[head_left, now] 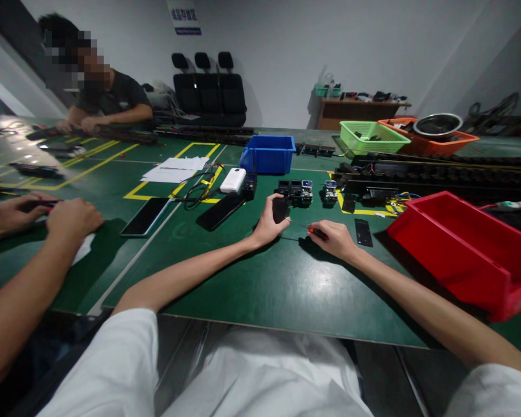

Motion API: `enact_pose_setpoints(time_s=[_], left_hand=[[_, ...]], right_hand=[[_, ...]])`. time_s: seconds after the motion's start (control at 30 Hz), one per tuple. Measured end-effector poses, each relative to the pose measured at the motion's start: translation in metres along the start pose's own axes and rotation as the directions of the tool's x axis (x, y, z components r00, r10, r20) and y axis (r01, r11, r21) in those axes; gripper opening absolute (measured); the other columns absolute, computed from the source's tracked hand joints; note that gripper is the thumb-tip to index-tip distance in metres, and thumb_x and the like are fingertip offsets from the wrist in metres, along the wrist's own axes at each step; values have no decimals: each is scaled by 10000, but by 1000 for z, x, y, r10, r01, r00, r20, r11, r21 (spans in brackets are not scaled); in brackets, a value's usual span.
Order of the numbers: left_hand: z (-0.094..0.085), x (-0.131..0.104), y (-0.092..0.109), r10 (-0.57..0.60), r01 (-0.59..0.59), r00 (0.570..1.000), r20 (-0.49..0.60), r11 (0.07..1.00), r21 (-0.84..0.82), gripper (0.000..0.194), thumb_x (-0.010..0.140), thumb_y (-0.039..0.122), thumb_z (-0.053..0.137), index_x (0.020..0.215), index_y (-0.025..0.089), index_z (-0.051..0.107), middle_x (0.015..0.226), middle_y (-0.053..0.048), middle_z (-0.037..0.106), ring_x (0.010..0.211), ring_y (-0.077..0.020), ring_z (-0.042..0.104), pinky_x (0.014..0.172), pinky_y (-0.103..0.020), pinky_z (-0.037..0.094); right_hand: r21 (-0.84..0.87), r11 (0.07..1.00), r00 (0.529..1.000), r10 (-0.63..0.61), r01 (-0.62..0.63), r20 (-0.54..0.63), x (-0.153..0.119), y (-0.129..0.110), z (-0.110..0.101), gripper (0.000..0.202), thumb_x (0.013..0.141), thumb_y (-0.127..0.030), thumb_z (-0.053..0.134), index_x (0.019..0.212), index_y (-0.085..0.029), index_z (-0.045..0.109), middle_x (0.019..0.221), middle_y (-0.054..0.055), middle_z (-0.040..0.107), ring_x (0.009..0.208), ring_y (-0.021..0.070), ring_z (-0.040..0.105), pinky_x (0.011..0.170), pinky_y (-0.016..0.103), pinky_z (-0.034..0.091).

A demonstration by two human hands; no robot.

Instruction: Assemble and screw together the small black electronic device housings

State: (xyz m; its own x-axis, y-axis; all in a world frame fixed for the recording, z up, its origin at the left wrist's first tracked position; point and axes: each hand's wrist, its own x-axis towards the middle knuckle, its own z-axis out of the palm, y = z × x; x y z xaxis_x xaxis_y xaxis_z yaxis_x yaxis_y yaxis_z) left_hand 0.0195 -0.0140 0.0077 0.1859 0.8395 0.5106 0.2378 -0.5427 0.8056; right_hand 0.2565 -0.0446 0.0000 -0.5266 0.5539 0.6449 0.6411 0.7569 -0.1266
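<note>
My left hand (269,223) is closed around a small black device (280,210) and holds it above the green table (234,278). In my right hand (335,238) is a screwdriver (318,233) with a red and black handle, its thin shaft pointing left to the device's edge. Behind my hands stand several small black modules (295,191), with another module (330,193) a little to their right. A flat black plate (363,232) lies to the right of my right hand.
Around are a red bin (460,249), a blue bin (268,155), a green basket (373,139), a black phone (220,211), a blue-edged phone (146,218) and a white power bank (233,180). A co-worker's hands (72,220) are at the left; another person (113,98) sits behind.
</note>
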Motion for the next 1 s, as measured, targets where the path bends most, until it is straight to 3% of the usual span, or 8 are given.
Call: enact_pose_setpoints(time_s=[0.2,0.37,0.7,1.0], left_hand=[[0,0,-1,-5,5,1000,-6,1000,1,600,756,183,657,1279,247,371,1002,-15,491,803,-123,509,767,-277,465],[0,0,-1,9,-9,1000,-3,1000,3,597,757,185,655,1277,248,367,1019,-17,492,810,-122,506,771,-274,460],[0,0,1,9,-9,1000,-8,1000,14,591,754,182,654,1271,239,373,1045,-24,501,845,-130,520,806,-286,467],[0,0,0,-8,8,1000,-8,1000,5,597,758,193,650,1282,238,368,1027,-20,494,818,-122,507,778,-274,456]], right_hand=[[-36,999,999,1,-2,-43,0,1,-2,116,900,-283,617,977,-201,648,805,49,719,688,175,658,628,275,481],[0,1000,996,22,-22,-86,-3,2,-1,175,895,-295,631,1045,-204,619,881,58,730,733,179,693,642,265,500],[8,999,997,46,-46,-67,1,-2,-1,187,860,-246,607,1043,-209,605,883,74,705,775,203,671,694,301,523],[-17,1000,996,14,-16,-85,-1,1,-1,118,869,-240,617,983,-214,617,831,50,702,704,176,648,632,275,486]])
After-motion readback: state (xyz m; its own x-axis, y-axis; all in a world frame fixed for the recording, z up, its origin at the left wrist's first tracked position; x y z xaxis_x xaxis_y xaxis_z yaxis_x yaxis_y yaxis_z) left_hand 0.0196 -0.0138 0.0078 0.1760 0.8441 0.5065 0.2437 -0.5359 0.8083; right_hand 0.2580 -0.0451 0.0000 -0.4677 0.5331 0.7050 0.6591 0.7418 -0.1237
